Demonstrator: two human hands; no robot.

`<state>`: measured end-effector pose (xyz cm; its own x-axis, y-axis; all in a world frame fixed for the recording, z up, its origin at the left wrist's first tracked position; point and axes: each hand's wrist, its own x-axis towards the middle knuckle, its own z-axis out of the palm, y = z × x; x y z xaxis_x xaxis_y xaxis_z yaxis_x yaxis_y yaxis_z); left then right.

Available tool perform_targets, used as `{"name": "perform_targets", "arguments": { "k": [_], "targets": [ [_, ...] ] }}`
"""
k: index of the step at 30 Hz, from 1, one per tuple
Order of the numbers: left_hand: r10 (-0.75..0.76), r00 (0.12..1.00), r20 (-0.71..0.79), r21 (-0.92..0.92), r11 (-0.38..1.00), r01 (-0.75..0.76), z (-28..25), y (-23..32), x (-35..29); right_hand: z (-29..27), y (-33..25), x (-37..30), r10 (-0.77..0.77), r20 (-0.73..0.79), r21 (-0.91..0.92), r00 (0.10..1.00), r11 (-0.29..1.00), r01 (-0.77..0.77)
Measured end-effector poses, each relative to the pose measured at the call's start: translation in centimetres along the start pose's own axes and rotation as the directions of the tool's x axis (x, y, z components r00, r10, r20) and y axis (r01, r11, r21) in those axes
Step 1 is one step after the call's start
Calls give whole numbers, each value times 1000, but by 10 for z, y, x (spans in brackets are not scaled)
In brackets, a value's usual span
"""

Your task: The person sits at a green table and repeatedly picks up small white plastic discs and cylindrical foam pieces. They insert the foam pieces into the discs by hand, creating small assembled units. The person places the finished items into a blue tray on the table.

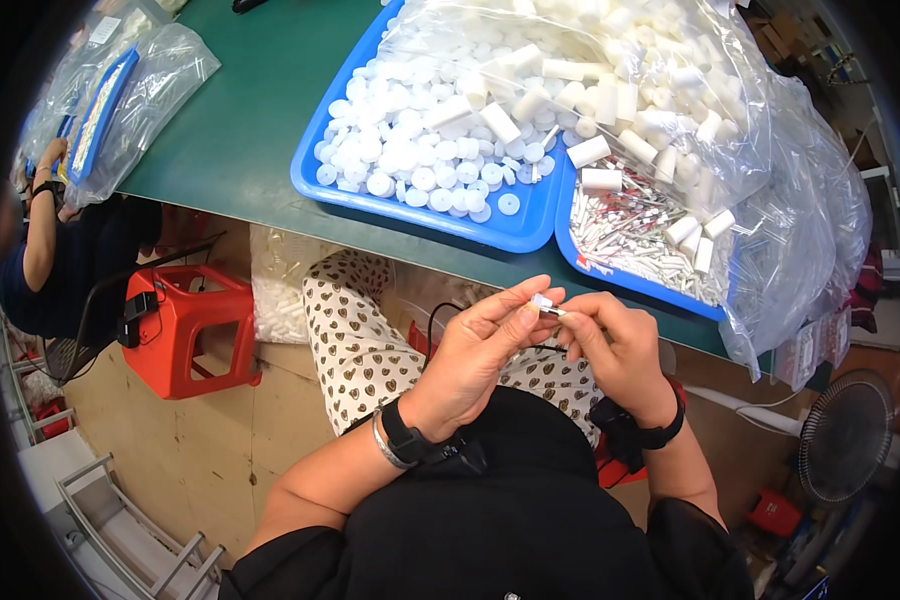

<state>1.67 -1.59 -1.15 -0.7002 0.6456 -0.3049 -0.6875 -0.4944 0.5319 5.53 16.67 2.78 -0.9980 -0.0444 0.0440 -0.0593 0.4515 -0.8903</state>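
Note:
Just in front of the table's near edge, my left hand (475,350) pinches a small white plastic disc (541,301) between thumb and fingers. My right hand (618,345) has its thumb and forefinger closed on the end of a thin white stick-like part (556,312), which meets the disc. Fingertips partly cover both pieces, so how they join is hidden. Beyond my hands, a blue tray (490,237) holds many loose white discs (400,150). To its right a second blue tray (660,297) holds thin white and red sticks (625,225) and several white cylinders (600,180).
A clear plastic bag (810,210) of white cylinders drapes over the trays on the green table (230,110). A red stool (160,340) stands at left, a fan (846,435) at right. At far left another person's arm (40,240) is by a bagged blue tray (100,120).

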Motion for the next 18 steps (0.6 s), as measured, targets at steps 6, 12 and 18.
{"name": "perform_targets", "arguments": {
  "k": [6,12,18],
  "targets": [
    [-15,1000,17,154,988,12,0,-1,1,2,-12,-3,380,164,285,910,865,-412],
    [6,998,-68,71,998,-1,0,5,2,-60,1,12,-331,-220,-738,918,672,66],
    [-88,995,-54,77,993,92,-1,-2,6,-99,14,29,-287,-127,-914,949,406,0]
  ]
}}
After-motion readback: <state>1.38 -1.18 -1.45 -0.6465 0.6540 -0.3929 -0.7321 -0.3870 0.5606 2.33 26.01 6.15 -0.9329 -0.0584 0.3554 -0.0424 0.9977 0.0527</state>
